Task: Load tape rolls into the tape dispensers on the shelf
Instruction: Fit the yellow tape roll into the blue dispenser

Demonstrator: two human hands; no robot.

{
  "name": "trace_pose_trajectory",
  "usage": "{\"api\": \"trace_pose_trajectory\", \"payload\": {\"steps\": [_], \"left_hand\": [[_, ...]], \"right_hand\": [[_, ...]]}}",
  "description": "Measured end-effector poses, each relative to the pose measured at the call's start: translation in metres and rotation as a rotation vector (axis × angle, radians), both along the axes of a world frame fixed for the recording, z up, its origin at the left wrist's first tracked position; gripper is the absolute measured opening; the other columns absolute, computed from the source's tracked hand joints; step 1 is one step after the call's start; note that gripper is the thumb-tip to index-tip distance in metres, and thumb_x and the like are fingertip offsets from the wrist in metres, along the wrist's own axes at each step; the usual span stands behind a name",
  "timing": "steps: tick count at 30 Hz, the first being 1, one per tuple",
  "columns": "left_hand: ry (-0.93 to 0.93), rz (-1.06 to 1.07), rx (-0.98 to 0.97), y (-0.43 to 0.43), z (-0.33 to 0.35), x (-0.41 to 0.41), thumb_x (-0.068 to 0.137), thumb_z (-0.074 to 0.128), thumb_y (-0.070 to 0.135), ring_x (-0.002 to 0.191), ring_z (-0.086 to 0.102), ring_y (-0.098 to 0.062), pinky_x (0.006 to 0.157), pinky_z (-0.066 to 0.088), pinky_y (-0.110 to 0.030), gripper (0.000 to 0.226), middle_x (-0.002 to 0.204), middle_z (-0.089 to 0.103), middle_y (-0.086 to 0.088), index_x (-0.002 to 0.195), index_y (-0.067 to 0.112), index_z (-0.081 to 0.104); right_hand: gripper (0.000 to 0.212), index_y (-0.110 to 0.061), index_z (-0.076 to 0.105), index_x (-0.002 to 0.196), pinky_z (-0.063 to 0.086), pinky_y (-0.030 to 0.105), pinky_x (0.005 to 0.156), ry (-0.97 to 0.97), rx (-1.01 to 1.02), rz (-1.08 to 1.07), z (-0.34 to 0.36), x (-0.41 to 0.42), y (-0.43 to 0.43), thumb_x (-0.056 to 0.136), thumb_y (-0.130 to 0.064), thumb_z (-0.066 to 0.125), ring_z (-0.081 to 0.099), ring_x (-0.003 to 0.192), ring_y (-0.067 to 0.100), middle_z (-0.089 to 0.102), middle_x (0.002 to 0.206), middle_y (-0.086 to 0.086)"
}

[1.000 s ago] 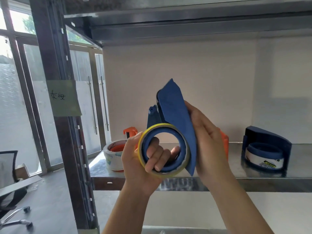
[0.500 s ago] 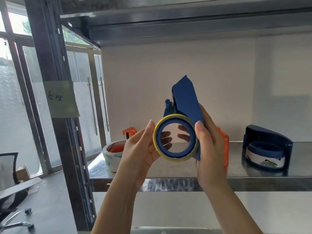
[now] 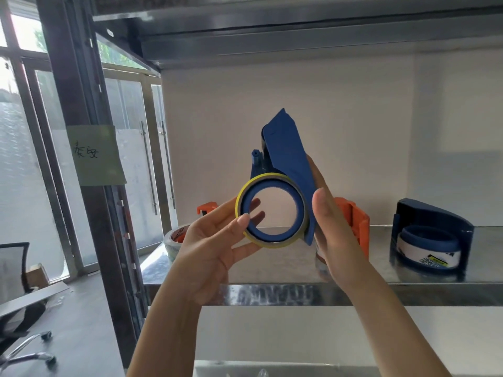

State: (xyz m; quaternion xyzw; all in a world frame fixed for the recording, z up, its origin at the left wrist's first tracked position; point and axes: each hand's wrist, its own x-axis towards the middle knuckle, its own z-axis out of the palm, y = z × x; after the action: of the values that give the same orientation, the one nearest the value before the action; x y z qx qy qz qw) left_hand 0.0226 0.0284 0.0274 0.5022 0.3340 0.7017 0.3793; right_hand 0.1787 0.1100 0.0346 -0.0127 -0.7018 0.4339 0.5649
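I hold a blue tape dispenser (image 3: 288,159) upright in front of the shelf, with a yellow-edged tape roll (image 3: 268,242) seated on its blue hub. My right hand (image 3: 334,238) grips the dispenser's back from the right. My left hand (image 3: 215,246) pinches the roll's lower left rim, thumb in front and fingers seen through the hub's hole. On the metal shelf (image 3: 299,293) stand a second blue dispenser (image 3: 430,238) with a white roll in it, an orange dispenser (image 3: 353,227) partly hidden behind my right hand, and another orange dispenser (image 3: 207,208) with a loose white roll (image 3: 174,242).
A dark shelf post (image 3: 89,186) with a green handwritten label (image 3: 95,155) rises at the left. An upper shelf (image 3: 299,31) hangs overhead. Windows, a grey table (image 3: 81,322) and an office chair (image 3: 19,308) lie beyond the post.
My left fingers have come out of the roll's hole and now pinch its rim. The dispenser and roll rose slightly and turned more face-on to me.
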Motion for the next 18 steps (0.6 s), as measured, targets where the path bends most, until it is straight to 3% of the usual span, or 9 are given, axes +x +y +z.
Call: {"api": "trace_pose_trajectory", "payload": {"steps": [3, 4, 5, 6, 7, 8, 10, 14, 18], "left_hand": [[0.011, 0.000, -0.001, -0.002, 0.000, -0.003, 0.061, 0.085, 0.033, 0.119, 0.058, -0.027, 0.085, 0.055, -0.042, 0.078, 0.129, 0.061, -0.010, 0.129, 0.007, 0.056], [0.016, 0.002, 0.001, -0.002, 0.000, -0.005, 0.061, 0.084, 0.032, 0.119, 0.058, -0.027, 0.085, 0.055, -0.043, 0.078, 0.130, 0.061, -0.010, 0.129, 0.007, 0.055], [0.021, 0.007, 0.002, -0.003, -0.001, -0.006, 0.062, 0.084, 0.032, 0.120, 0.058, -0.028, 0.086, 0.054, -0.043, 0.077, 0.130, 0.061, -0.010, 0.129, 0.008, 0.055], [0.023, 0.016, 0.002, -0.004, -0.002, -0.007, 0.063, 0.083, 0.032, 0.120, 0.058, -0.028, 0.086, 0.054, -0.043, 0.076, 0.130, 0.061, -0.010, 0.129, 0.009, 0.055], [0.021, 0.025, 0.000, -0.004, -0.002, -0.008, 0.063, 0.083, 0.031, 0.119, 0.058, -0.028, 0.085, 0.055, -0.043, 0.075, 0.129, 0.061, -0.010, 0.130, 0.010, 0.055], [0.016, 0.031, 0.005, -0.005, -0.003, -0.009, 0.063, 0.083, 0.030, 0.118, 0.059, -0.029, 0.085, 0.055, -0.044, 0.074, 0.129, 0.062, -0.010, 0.130, 0.012, 0.055], [0.001, 0.065, 0.010, -0.005, -0.003, -0.010, 0.068, 0.078, 0.024, 0.116, 0.061, -0.030, 0.082, 0.056, -0.044, 0.067, 0.126, 0.063, -0.010, 0.130, 0.014, 0.055], [-0.009, 0.197, 0.023, 0.000, -0.007, -0.004, 0.080, 0.061, 0.019, 0.111, 0.064, -0.026, 0.076, 0.058, -0.038, 0.042, 0.119, 0.066, -0.013, 0.122, 0.013, 0.063], [0.001, 0.296, -0.008, 0.009, -0.016, -0.002, 0.086, 0.056, 0.025, 0.105, 0.067, -0.021, 0.082, 0.057, -0.032, 0.034, 0.108, 0.072, -0.011, 0.116, 0.015, 0.066]], "right_hand": [[0.044, -0.046, 0.058, 0.041, 0.039, 0.000, 0.050, -0.061, 0.031, 0.061, 0.007, 0.005, -0.005, 0.077, -0.031, 0.039, 0.054, 0.048, -0.012, 0.053, 0.045, -0.029], [0.034, -0.049, 0.064, 0.053, 0.042, 0.000, 0.054, -0.096, 0.068, 0.067, 0.006, 0.007, -0.001, 0.077, -0.037, 0.043, 0.058, 0.056, -0.013, 0.060, 0.055, -0.029], [0.022, -0.051, 0.068, 0.084, 0.046, 0.002, 0.067, -0.171, 0.108, 0.083, 0.007, 0.009, -0.001, 0.077, -0.049, 0.048, 0.063, 0.078, -0.013, 0.069, 0.083, -0.028], [0.051, -0.046, 0.054, 0.123, 0.044, 0.007, 0.088, -0.253, 0.168, 0.094, 0.007, 0.010, 0.003, 0.075, -0.062, 0.052, 0.056, 0.110, -0.010, 0.062, 0.121, -0.022], [0.087, -0.040, 0.027, 0.144, 0.035, 0.014, 0.105, -0.348, 0.223, 0.082, 0.004, 0.012, 0.011, 0.069, -0.071, 0.058, 0.037, 0.133, -0.004, 0.039, 0.147, -0.020], [0.108, -0.039, 0.008, 0.148, 0.026, 0.020, 0.112, -0.428, 0.221, 0.105, 0.003, 0.013, 0.019, 0.062, -0.073, 0.064, 0.022, 0.141, -0.004, 0.021, 0.154, -0.023], [0.124, -0.046, -0.004, 0.146, 0.019, 0.025, 0.113, -0.502, 0.215, 0.103, 0.004, 0.013, 0.025, 0.054, -0.066, 0.077, 0.011, 0.142, -0.008, 0.007, 0.153, -0.033], [0.122, -0.045, -0.002, 0.147, 0.022, 0.027, 0.113, -0.490, 0.181, 0.032, 0.001, 0.006, 0.031, 0.058, -0.052, 0.082, 0.014, 0.140, -0.009, 0.010, 0.152, -0.034], [0.108, -0.040, 0.008, 0.149, 0.024, 0.032, 0.114, -0.454, 0.124, 0.015, -0.007, -0.003, 0.037, 0.067, -0.050, 0.078, 0.020, 0.141, -0.005, 0.021, 0.152, -0.029]]}}
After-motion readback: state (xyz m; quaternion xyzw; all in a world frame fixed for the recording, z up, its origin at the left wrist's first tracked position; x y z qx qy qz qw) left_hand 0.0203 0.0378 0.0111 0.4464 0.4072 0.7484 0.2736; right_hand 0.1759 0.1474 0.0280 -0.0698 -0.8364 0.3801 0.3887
